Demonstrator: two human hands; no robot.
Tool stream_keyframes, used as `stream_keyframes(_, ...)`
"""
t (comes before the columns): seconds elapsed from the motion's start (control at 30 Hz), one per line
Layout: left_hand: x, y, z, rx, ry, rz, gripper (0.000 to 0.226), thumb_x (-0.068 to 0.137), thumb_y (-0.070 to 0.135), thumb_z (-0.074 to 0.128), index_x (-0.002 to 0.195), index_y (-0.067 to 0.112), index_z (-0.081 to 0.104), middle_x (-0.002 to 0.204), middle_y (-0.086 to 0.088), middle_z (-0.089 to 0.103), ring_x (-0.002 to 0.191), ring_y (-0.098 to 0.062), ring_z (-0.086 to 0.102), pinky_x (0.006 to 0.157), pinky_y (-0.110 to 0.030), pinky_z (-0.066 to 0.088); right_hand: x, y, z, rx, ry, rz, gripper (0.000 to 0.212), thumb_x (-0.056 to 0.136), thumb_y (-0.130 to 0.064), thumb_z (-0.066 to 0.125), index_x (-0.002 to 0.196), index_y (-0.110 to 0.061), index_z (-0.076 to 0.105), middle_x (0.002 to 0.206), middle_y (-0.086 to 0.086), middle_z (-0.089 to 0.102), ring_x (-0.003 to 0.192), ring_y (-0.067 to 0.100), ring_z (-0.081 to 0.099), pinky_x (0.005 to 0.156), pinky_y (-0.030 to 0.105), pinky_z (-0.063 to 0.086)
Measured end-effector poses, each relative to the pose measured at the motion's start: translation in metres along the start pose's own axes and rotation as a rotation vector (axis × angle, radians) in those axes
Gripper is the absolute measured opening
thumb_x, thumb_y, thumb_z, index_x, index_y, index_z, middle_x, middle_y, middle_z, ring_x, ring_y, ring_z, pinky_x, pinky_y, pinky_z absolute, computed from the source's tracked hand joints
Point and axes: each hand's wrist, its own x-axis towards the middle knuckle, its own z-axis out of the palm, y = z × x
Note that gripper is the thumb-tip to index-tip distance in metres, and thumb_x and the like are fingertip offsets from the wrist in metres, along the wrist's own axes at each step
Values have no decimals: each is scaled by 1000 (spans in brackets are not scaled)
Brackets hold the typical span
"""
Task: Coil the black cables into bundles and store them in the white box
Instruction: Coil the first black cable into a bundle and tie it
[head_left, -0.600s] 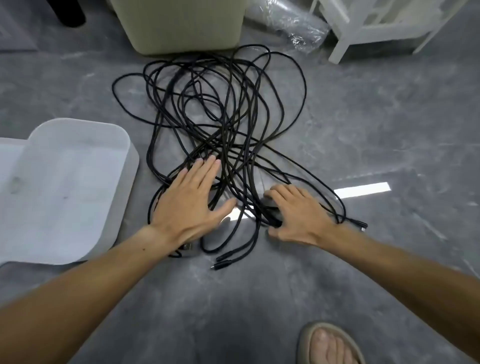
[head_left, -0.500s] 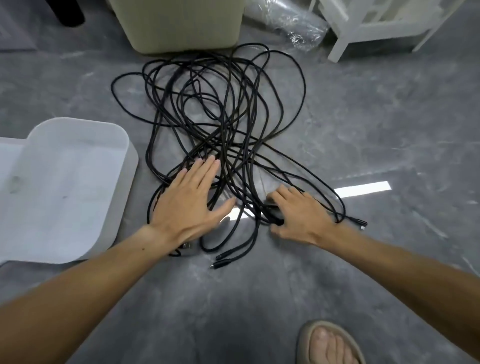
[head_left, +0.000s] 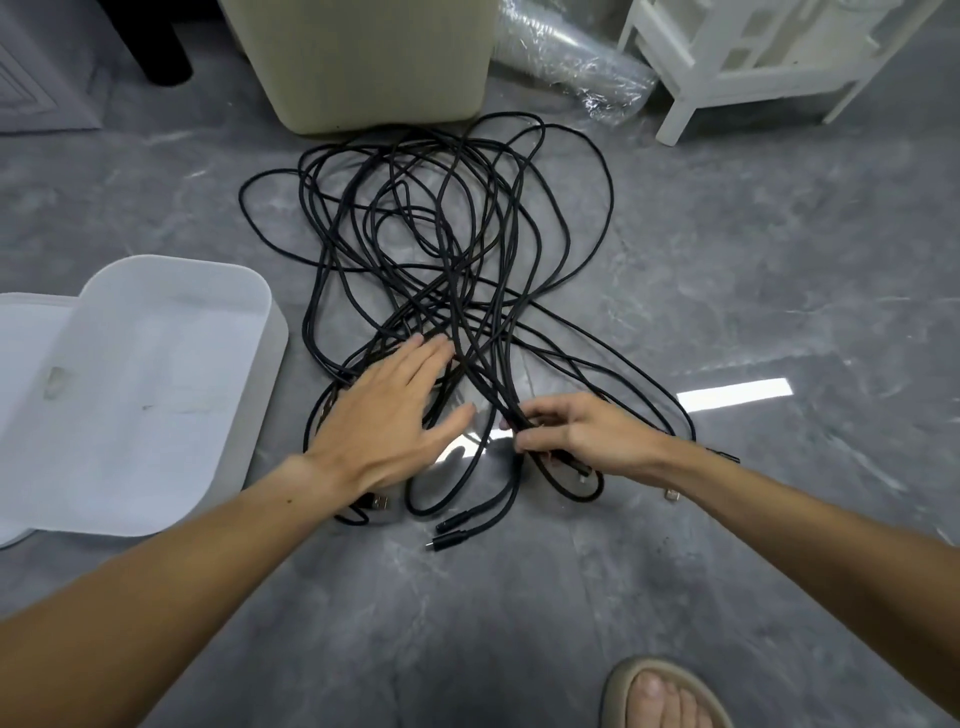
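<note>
A tangle of long black cables sprawls over the grey floor in loose loops. Several plug ends lie at the near side of the pile. My left hand lies flat with straight fingers on the cables at the pile's near left. My right hand curls its fingers round a few strands at the near right and lifts them slightly. The white box stands open on the floor to the left, its lid beside it.
A beige bin stands just behind the cables. Clear plastic wrap and a white wooden frame are at the back right, a dark post at the back left. My sandalled foot is at the bottom edge.
My right hand has curled around a few cable strands and raised them off the floor. My left hand stays flat on the pile.
</note>
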Motion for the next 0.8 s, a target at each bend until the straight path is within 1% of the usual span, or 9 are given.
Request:
stream_keyframes(0.07, 4, 6, -4, -114, 54, -42, 67, 97, 62, 35, 147, 18, 43, 151, 6, 43, 140, -8, 34, 114, -28, 28, -1, -12, 2, 131, -21, -24, 20, 96, -14, 63, 114, -17, 73, 88, -3, 73, 80, 5, 61, 70, 16, 45)
stream_keyframes(0.13, 9, 15, -11, -260, 206, -92, 55, 93, 60, 40, 127, 20, 58, 124, 14, 52, 117, -3, 48, 95, -19, 36, -2, -24, 4, 235, -51, -33, 23, 99, -13, 59, 118, -13, 70, 88, -5, 72, 77, 6, 58, 65, 15, 45)
stream_keyframes(0.23, 17, 26, -24, -458, 375, -232, 41, 84, 67, 50, 93, 27, 51, 95, 18, 50, 87, 2, 52, 71, -13, 39, -3, -42, 6, 439, -90, -48, 25, 99, -8, 55, 121, -9, 68, 90, 1, 70, 75, 11, 54, 67, 21, 44)
stream_keyframes(0.3, 20, 30, -31, -595, 263, -352, 48, 82, 73, 54, 87, 26, 56, 84, 11, 61, 77, 1, 58, 69, -23, 49, -4, -52, 8, 521, -114, -76, 24, 99, -5, 53, 117, -8, 68, 92, 3, 71, 74, 12, 56, 67, 22, 46)
stream_keyframes(0.37, 21, 33, -37, -752, 66, -370, 48, 84, 70, 57, 88, 23, 66, 76, 7, 68, 76, -7, 65, 82, -37, 57, -4, -61, 11, 571, -145, -102, 23, 99, -2, 51, 115, -6, 67, 98, 6, 71, 78, 15, 57, 68, 22, 50)
stream_keyframes(0.43, 19, 37, -42, -998, -18, -327, 33, 92, 52, 62, 94, 20, 71, 78, 5, 71, 78, -10, 68, 86, -38, 57, -5, -68, 13, 635, -184, -102, 28, 100, -2, 49, 125, -2, 63, 111, 14, 70, 86, 19, 60, 74, 25, 54)
stream_keyframes(0.57, 15, 38, -52, -1301, -50, -299, 24, 100, 27, 58, 109, 9, 69, 93, -2, 77, 85, -12, 73, 68, -19, 54, -8, -73, 14, 780, -275, -71, 37, 100, -3, 48, 136, -1, 56, 133, 22, 62, 119, 37, 62, 92, 36, 58)
stream_keyframes(0.67, 14, 37, -59, -1417, -90, -315, 26, 103, 22, 50, 123, 9, 61, 110, -6, 75, 99, -19, 73, 72, -28, 59, -10, -78, 16, 874, -307, -57, 34, 97, 0, 47, 129, 1, 60, 127, 22, 66, 113, 37, 66, 88, 39, 59)
stream_keyframes(0.8, 15, 39, -62, -1416, -74, -324, 20, 105, 24, 47, 119, 18, 60, 110, -3, 75, 100, -19, 73, 75, -30, 60, -16, -84, 16, 879, -294, -48, 31, 98, -1, 45, 125, -1, 62, 124, 23, 67, 110, 36, 68, 87, 42, 60)
